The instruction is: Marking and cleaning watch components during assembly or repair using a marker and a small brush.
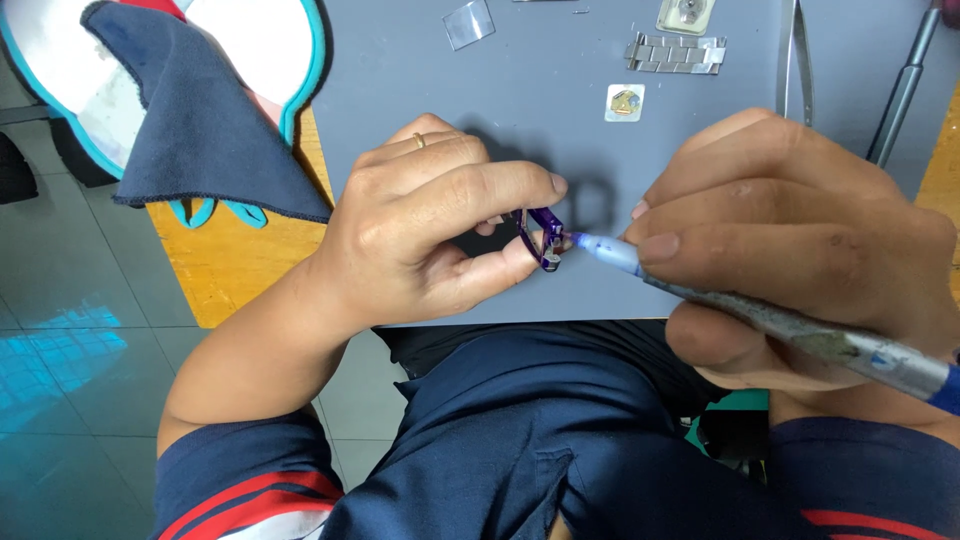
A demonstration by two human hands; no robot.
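left hand (420,235) pinches a small purple watch case (543,238); right hand (800,230) grips a blue-tipped tool (720,300) touching it, above the grey mat (540,110).

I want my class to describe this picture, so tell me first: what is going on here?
A person seated at a grey mat pinches a small purple frame in the left hand. The right hand holds a pen-like tool with its blue tip against the frame. Farther back on the mat lie a metal watch band, a small square part and tweezers. A dark blue cloth lies at the left.
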